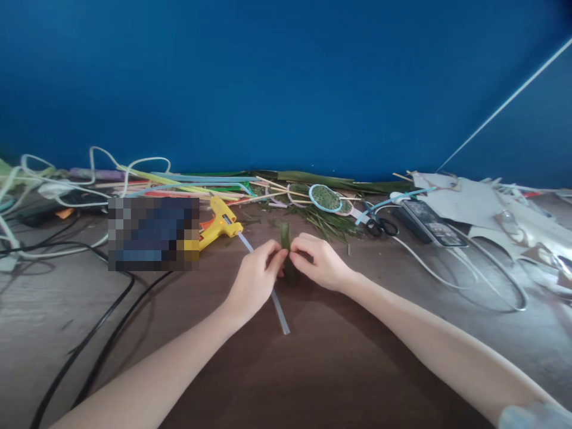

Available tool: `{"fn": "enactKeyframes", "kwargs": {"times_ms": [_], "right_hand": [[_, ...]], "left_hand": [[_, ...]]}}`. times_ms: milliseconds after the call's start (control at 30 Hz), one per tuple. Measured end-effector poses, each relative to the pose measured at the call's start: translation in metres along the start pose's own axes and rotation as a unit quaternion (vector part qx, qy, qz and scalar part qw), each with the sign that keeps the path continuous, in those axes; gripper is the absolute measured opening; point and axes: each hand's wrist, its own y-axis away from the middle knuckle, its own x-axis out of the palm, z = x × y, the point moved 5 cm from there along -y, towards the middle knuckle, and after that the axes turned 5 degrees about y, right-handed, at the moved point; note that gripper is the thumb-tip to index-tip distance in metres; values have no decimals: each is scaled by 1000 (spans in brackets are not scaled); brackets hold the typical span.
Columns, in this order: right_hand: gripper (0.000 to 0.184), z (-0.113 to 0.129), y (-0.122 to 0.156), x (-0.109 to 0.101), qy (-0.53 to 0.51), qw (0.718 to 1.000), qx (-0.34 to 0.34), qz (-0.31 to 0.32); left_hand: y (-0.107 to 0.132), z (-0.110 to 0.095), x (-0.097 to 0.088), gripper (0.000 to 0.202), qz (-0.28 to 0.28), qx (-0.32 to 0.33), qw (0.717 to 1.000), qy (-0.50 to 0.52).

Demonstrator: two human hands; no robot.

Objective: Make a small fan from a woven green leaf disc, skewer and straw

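Between my two hands a dark green strip of leaf [286,233] stands upright above the brown table. My left hand [259,271] pinches its left edge between thumb and fingers. From the other side my right hand [319,259] pinches the right edge, its fingertips close to those of the left. The lower part of the strip is dim and partly hidden by my fingers. A translucent glue stick [280,313] runs beneath my left hand, with its far end in a yellow glue gun [218,223] lying to the left.
Cut green leaf pieces [330,220], a blue-rimmed oval piece [325,198] and black-handled scissors [382,227] lie behind my hands. A phone [433,223] with a white cable rests at right, beside crumpled white sheets [482,208]. Black cables [111,310] cross the left side. A blue wall [286,83] rises behind.
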Motion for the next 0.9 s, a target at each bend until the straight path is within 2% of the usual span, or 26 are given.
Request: {"fn": "enactKeyframes", "kwargs": {"times_ms": [633,767,900], "right_hand": [[14,1,0,-1,8,999,-17,-47],[13,-2,-1,0,7,999,-10,-51],[9,-12,-2,-3,26,997,27,-62]], "left_hand": [[0,0,4,25,26,8,1000,-13],[1,-1,5,25,38,6,999,14],[2,0,4,24,37,-4,997,61]]}}
